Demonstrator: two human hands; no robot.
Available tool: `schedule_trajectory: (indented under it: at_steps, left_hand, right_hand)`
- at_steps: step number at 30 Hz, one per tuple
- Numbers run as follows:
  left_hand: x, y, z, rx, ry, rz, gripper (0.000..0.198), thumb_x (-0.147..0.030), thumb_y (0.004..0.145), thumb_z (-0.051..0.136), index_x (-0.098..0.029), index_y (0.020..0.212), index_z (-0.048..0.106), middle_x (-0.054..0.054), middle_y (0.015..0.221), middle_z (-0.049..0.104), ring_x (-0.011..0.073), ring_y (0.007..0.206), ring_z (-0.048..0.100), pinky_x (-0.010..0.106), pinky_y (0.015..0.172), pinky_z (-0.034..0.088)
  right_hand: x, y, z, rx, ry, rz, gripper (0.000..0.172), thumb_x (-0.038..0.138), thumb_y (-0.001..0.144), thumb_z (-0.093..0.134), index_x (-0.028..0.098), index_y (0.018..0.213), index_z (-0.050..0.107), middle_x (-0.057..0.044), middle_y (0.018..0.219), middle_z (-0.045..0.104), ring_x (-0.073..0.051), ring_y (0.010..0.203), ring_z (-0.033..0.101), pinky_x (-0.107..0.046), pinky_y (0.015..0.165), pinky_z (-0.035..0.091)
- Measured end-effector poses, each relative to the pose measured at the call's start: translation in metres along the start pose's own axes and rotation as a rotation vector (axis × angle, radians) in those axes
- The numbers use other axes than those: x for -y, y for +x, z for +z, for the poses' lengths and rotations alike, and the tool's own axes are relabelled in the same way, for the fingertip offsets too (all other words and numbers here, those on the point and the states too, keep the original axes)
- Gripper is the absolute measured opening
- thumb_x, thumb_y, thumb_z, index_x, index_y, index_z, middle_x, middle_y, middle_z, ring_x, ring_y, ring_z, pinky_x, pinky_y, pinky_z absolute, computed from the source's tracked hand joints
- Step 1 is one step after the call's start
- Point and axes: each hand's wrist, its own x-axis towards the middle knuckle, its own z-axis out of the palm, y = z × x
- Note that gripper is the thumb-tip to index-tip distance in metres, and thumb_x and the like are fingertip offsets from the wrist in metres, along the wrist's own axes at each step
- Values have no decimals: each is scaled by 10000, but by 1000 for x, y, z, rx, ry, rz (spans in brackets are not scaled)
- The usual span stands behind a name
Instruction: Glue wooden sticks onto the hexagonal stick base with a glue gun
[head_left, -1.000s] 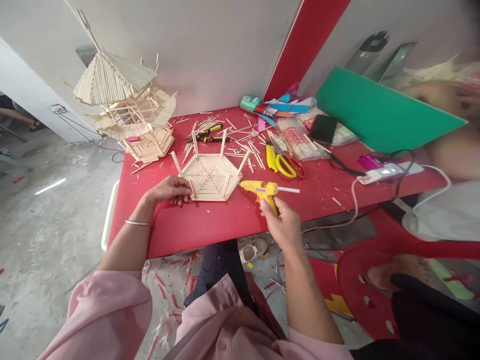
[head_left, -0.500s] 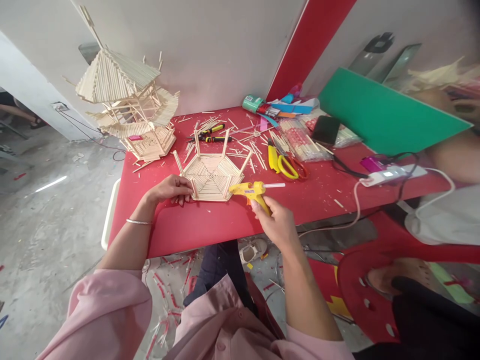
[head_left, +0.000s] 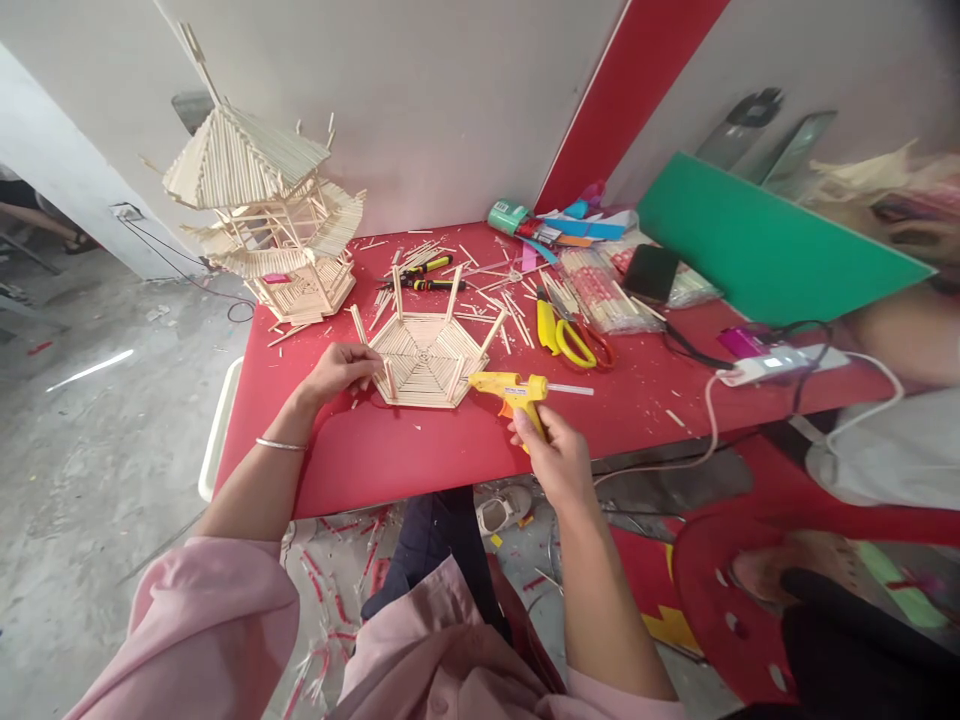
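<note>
A hexagonal base of thin wooden sticks [head_left: 424,357] lies on the red table, with short upright posts around its rim. My left hand [head_left: 341,370] is closed at the base's left edge, thumb and fingers pinched there. My right hand [head_left: 555,450] grips a yellow hot glue gun [head_left: 510,388] by its handle. The gun's nozzle points left, close to the post at the base's front right. A clear glue stick [head_left: 571,390] sticks out of its back end.
A wooden-stick pagoda model [head_left: 262,220] stands at the table's back left. Pliers [head_left: 427,285], loose sticks, yellow-handled scissors [head_left: 574,343], bagged sticks [head_left: 604,285] and a phone [head_left: 651,273] lie behind. A power strip [head_left: 784,362] and green board [head_left: 772,245] are right, beside another person's arm.
The glue gun has drawn back slightly to the right and down, away from the front right post. My left hand has shifted slightly up and left along the base's edge.
</note>
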Motion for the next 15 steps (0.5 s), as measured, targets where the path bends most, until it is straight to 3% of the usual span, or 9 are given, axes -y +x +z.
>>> schedule_trajectory:
  at_steps: [3, 5, 7, 9, 12, 15]
  left_hand:
    - [5, 5, -2, -285, -43, 125, 208, -313, 640, 680, -165, 549, 566, -57, 387, 433, 49, 363, 330, 196, 383, 233]
    - [7, 8, -3, -400, 0, 156, 263, -279, 609, 635, -187, 472, 430, -64, 386, 370, 48, 395, 297, 201, 406, 206]
    - [9, 9, -4, -474, 79, 186, 236, -249, 582, 603, -188, 474, 403, -59, 430, 381, 58, 450, 330, 198, 440, 241]
    - [9, 10, -4, -524, 154, 223, 79, -224, 555, 581, -173, 558, 521, -38, 543, 503, 83, 542, 433, 193, 496, 324]
    - [11, 12, -4, -510, 221, 227, 304, -192, 512, 509, -168, 763, 679, -3, 768, 676, 128, 681, 562, 210, 579, 416]
    - [14, 14, -7, -425, 198, 170, 303, -194, 485, 445, -164, 671, 682, 10, 668, 683, 155, 640, 595, 240, 588, 446]
  right_hand:
    - [-7, 1, 1, -20, 95, 16, 595, 738, 780, 646, 193, 1006, 724, -56, 793, 736, -178, 654, 653, -299, 642, 532]
    - [-12, 2, 2, -23, 133, 23, 560, 721, 783, 661, 195, 964, 727, -47, 786, 728, -167, 653, 648, -289, 636, 535]
    - [-15, 2, 2, -27, 157, 30, 536, 706, 787, 672, 198, 949, 726, -39, 784, 721, -157, 652, 645, -282, 636, 538]
    - [-18, 2, 3, -32, 182, 34, 529, 696, 781, 687, 200, 960, 725, -32, 783, 718, -150, 647, 642, -279, 634, 542]
    - [-20, 2, 3, -50, 227, 32, 525, 691, 770, 704, 196, 945, 723, -30, 774, 712, -143, 638, 635, -277, 629, 546]
    - [-21, 2, 4, -100, 277, 32, 534, 703, 746, 719, 189, 891, 714, -29, 760, 705, -135, 627, 628, -271, 617, 543]
